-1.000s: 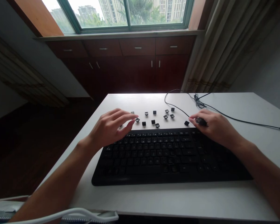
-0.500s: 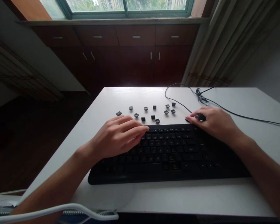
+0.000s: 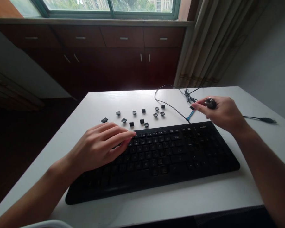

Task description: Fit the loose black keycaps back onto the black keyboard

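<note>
Well, the person's left hand lies palm down over the left end of the black keyboard, fingers stretched out flat and close together, tips pointing toward about two o'clock and resting on the upper key rows; it is open and grips nothing. The forearm runs back toward seven o'clock, off the near edge of the white table.

The right hand is raised just past the keyboard's far right corner, at roughly one o'clock from the keyboard's middle. Its fingers are curled around a small dark tool (a keycap puller, by the look of it, though much of it is hidden in the fist), and a small black keycap sits at the fingertips, pinched there as far as I can tell. A short blue piece hangs below it, slanting toward seven o'clock. The wrist bends back toward five o'clock.

The keyboard's long axis runs from about eight o'clock to two o'clock, its left end nearer the viewer.

Beyond its far edge, at eleven to twelve o'clock, loose keycaps lie scattered in a rough row. A black cable loops across the table behind them.
</note>
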